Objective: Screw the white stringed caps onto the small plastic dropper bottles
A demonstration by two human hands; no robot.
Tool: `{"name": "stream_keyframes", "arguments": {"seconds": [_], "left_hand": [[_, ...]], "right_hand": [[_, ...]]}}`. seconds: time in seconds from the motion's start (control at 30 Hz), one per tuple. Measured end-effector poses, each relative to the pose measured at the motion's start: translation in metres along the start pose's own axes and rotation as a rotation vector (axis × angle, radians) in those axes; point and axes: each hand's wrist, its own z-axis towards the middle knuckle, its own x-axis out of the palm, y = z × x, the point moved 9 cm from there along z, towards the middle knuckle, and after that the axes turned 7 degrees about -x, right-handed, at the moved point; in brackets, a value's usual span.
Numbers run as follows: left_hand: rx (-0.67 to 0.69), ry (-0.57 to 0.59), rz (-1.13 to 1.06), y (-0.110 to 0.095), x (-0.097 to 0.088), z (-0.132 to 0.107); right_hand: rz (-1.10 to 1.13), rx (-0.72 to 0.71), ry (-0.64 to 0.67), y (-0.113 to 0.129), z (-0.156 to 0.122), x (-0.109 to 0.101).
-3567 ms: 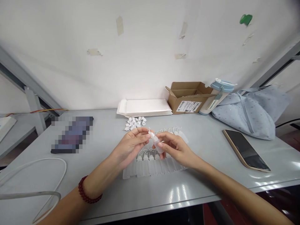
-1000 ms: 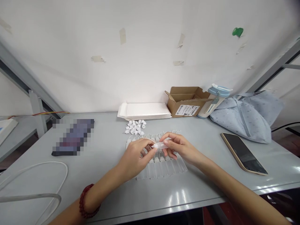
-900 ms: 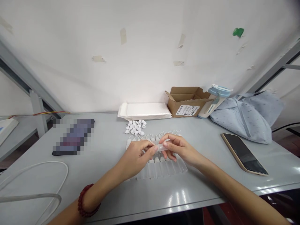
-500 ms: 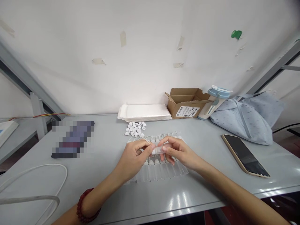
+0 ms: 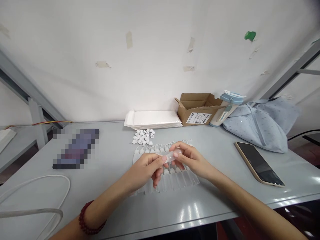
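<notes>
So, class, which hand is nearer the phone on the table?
Right. Both grip the small bottle; the right hand is left of the phone, the left hand farther left.

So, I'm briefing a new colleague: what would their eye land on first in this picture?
Most likely the two hands meeting mid-table: the left hand and right hand pinch a small clear bottle between them, just above a row of similar bottles lying on the grey table. Next, the heap of white caps behind them and the dark phone to the right.
</notes>
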Motion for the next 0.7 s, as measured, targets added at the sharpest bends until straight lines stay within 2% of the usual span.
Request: {"name": "stream_keyframes", "arguments": {"seconds": [0.1, 0.2, 0.27, 0.37, 0.43, 0.5, 0.63, 0.7], "left_hand": [[-0.012, -0.008, -0.054, -0.001, -0.003, 0.001], [0.055, -0.043, 0.048, -0.006, -0.004, -0.001], [0.169, -0.129, 0.216, -0.013, -0.005, -0.005], [0.415, -0.320, 0.500, -0.028, -0.004, -0.015], [0.499, -0.386, 0.543, -0.033, -0.004, -0.020], [0.430, -0.337, 0.407, -0.029, -0.006, -0.017], [0.134, 0.006, 0.021, -0.010, 0.005, -0.004], [0.049, 0.112, -0.099, -0.005, 0.012, -0.002]], "right_hand": [[-0.129, -0.072, -0.076, 0.006, 0.000, -0.007], [-0.208, -0.133, -0.101, 0.011, 0.000, -0.009], [-0.233, -0.157, -0.121, 0.013, 0.000, -0.010], [-0.237, -0.164, -0.148, 0.015, 0.000, -0.011], [-0.222, -0.159, -0.158, 0.015, -0.001, -0.012], [-0.188, -0.151, -0.157, 0.016, -0.001, -0.012], [-0.120, -0.142, -0.135, 0.015, -0.002, -0.012], [-0.103, -0.142, -0.125, 0.014, -0.002, -0.012]]}}
